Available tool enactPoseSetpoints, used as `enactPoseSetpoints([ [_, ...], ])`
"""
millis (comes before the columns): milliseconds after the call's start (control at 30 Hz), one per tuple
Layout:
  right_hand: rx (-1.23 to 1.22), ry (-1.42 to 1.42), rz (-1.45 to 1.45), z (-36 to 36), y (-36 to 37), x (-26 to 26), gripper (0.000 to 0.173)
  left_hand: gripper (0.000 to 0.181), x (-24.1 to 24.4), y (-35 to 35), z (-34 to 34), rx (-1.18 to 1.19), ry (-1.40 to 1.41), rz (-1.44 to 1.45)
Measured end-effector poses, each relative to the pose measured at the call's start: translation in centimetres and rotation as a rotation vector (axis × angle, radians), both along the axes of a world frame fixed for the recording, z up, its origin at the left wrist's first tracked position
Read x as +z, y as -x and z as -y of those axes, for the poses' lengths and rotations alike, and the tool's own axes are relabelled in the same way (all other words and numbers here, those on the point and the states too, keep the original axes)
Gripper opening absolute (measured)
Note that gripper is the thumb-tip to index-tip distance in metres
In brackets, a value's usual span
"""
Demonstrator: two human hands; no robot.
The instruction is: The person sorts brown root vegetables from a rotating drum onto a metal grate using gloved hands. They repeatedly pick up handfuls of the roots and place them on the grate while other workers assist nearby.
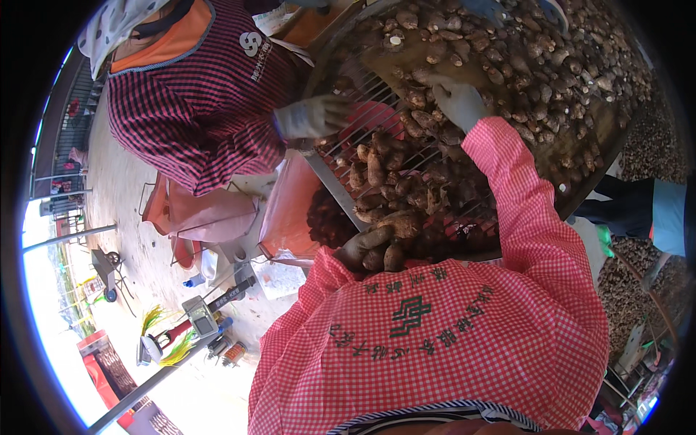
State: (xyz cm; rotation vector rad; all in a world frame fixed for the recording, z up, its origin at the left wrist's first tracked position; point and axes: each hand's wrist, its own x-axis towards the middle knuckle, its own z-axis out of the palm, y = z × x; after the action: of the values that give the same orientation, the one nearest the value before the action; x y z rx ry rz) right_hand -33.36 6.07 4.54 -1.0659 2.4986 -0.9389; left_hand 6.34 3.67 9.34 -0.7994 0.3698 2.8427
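Observation:
Brown taro-like tubers point(375, 168) lie on a slatted metal grate point(334, 174) before me. My left hand point(367, 244), in a grey-brown glove, is at the grate's near edge, its fingers curled on a large tuber point(405, 223), with smaller tubers just below it. My right hand point(459, 103), in a pale glove, reaches across to the far side, where the grate meets a wet sorting surface point(380, 60). Its fingertips are blurred beside some tubers, and whether they grip one is unclear. Under the slats, a pink-red container point(375, 122) shows in part.
Across the grate's left corner, a co-worker's gloved hand point(315, 117) hovers. More gloved hands point(489, 11) work at the top. An open pink sack point(291, 212) stands left, against the grate, near another sack point(212, 212). A scale point(201, 318) stands on the floor at lower left.

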Motion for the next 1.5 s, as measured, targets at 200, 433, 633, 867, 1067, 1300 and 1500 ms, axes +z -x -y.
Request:
enactPoseSetpoints([
  [200, -0.093, -0.213, -0.065, 7.7, 2.9, -3.0, 0.056, 0.052, -4.0, -1.6, 0.6, -0.009, -0.094, -0.095],
  [433, -0.04, 0.58, 1.076, 1.3, 0.9, -1.7, 0.042, 0.053, -5.9, -2.1, 1.3, 0.033, -0.236, -0.141],
  [633, -0.055, 0.664, 1.244, -10.2, -10.3, 1.5, 0.051, 0.041, -10.4, -0.6, 1.9, 0.456, -1.161, 0.571],
  [867, 0.113, 0.327, 0.031, -13.4, -28.7, 4.5, 0.099, 0.046, -11.6, 1.0, 2.2, 0.021, -0.589, -0.017],
  [1067, -0.167, 0.341, 0.049, -14.9, -34.0, 4.0, 0.103, 0.053, -11.3, -1.0, 1.0, -0.316, -0.571, -0.248],
  [1300, -0.54, 0.569, 0.308, -20.4, -36.9, 3.5, 0.086, 0.051, -3.6, 1.3, -4.6, -0.513, -0.386, -0.148],
  [1500, -0.803, 0.929, 0.352, -31.3, -35.0, 4.0, 0.076, 0.035, -1.8, 7.6, -18.3, -0.708, 0.065, -0.368],
])
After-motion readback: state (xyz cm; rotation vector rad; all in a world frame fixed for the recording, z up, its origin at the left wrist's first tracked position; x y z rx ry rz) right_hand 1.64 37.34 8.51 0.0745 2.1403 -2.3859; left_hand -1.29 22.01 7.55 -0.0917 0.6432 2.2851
